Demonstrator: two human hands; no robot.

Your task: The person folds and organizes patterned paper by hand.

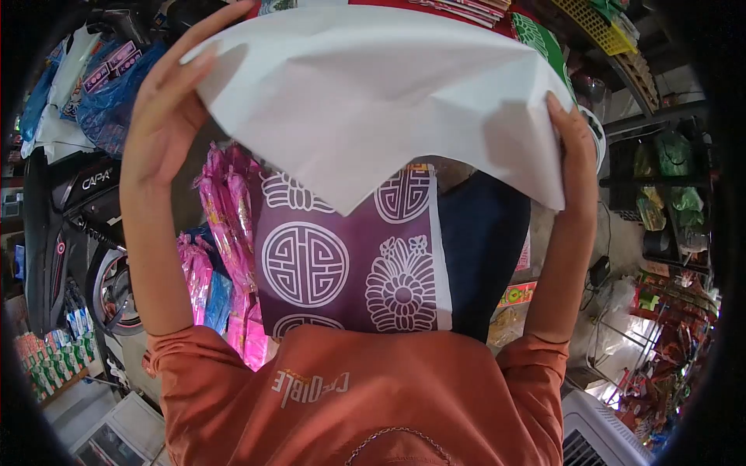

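Note:
A large white sheet [388, 85] stretches between my two raised hands at the top of the view, its lower edge dipping to a point in the middle. My left hand [175, 101] holds its left side, with thumb and fingers closed round the edge. At the sheet's right edge, my right hand [573, 136] grips it, the fingertips showing in front and the rest partly hidden. Below the sheet a purple cloth with white round and floral patterns [350, 256] lies in front of my body, over dark cloth [482, 248].
Pink wrapped bundles [229, 210] are at the left, near a black motorbike [70, 210]. Blue plastic bags [109, 101] hang upper left. A yellow basket [598, 27] is upper right. Racks with packaged goods [668, 311] stand at the right, above a white grille [598, 431].

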